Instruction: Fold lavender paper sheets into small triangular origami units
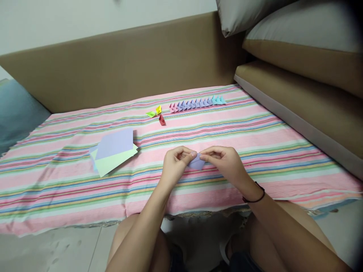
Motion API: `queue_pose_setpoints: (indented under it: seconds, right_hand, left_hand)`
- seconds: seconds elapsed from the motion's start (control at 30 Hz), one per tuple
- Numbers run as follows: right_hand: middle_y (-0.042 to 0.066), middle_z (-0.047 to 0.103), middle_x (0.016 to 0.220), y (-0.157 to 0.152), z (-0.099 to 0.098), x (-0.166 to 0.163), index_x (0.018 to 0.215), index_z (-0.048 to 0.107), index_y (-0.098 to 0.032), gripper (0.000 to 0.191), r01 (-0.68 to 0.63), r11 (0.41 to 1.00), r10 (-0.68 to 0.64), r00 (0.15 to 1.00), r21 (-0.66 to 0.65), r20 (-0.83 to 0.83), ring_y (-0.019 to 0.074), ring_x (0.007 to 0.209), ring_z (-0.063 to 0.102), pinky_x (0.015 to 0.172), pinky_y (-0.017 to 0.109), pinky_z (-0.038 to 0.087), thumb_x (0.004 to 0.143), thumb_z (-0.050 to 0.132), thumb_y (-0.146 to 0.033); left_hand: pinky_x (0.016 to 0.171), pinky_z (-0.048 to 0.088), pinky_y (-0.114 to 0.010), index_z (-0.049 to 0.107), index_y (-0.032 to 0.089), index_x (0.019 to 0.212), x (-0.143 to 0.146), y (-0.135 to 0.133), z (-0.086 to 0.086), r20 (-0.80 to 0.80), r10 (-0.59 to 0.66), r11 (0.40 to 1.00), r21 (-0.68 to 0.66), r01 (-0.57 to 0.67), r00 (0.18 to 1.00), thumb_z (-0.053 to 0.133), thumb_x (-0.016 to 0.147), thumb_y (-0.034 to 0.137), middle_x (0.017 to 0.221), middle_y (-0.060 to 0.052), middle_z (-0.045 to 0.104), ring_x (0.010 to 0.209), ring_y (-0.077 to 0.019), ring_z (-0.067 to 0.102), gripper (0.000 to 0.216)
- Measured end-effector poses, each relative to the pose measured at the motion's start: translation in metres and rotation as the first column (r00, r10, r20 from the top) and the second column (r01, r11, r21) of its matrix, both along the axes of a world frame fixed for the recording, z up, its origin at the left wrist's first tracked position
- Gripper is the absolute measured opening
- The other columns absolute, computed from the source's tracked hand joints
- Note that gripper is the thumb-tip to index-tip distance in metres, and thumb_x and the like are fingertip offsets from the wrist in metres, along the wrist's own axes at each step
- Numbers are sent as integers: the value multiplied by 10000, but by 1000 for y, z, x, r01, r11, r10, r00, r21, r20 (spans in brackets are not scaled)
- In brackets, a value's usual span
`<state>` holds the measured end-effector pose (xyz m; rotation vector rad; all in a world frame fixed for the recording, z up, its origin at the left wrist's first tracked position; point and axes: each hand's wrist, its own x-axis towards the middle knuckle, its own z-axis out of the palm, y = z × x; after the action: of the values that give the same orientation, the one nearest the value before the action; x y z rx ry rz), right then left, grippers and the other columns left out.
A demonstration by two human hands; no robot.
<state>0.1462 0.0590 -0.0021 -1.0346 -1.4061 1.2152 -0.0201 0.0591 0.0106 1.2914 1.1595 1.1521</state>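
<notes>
Between my two hands is a small folded piece of lilac paper [196, 164], held just above the striped cloth. My left hand [177, 160] pinches its upper left side between thumb and fingers. On the upper right side, my right hand [224, 160] pinches it the same way. Fingertips hide the paper's top edge. To the left lies a loose stack of paper sheets [115, 145], lilac and pale green on top with light blue underneath.
A row of folded paper pieces [195, 104], pink, lilac and turquoise, lies farther back. Beside it are a green paper boat [151, 114], a yellow one [158, 110] and a red one [162, 120]. Stacked cushions [297, 87] stand right; a blue pillow [19, 113] is left.
</notes>
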Motion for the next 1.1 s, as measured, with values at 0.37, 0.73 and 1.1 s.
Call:
queue_pose_setpoints:
  seconds: [0.37, 0.73, 1.1]
  right_hand:
    - [18, 672, 644, 4, -2, 2, 814, 667, -172, 179, 76, 996, -80, 995, -56, -64, 173, 643, 643, 625, 300, 520, 707, 729, -302]
    - [36, 705, 826, -3, 0, -13, 795, 653, -184, 161, -65, 990, 48, 989, -122, -141, 213, 843, 664, 796, 340, 507, 727, 702, -322]
    - [20, 710, 781, -5, -4, -19, 799, 698, -181, 128, 22, 987, -56, 975, -159, -215, 193, 814, 651, 773, 311, 494, 730, 683, -288]
  left_hand:
    - [552, 435, -228, 722, 132, 692, -1, 2, 2, -29, 48, 996, -72, -50, 998, 713, 677, 318, 586, -17, 660, 541, -115, 566, 188]
    - [495, 474, -200, 680, 120, 741, 5, -3, 6, 96, 163, 984, -81, -156, 982, 705, 708, 361, 496, -22, 650, 480, -129, 626, 244]
    - [532, 517, -218, 691, 115, 776, 13, -6, 1, 148, 222, 975, -43, -218, 964, 702, 720, 342, 556, -41, 687, 533, -153, 668, 234]
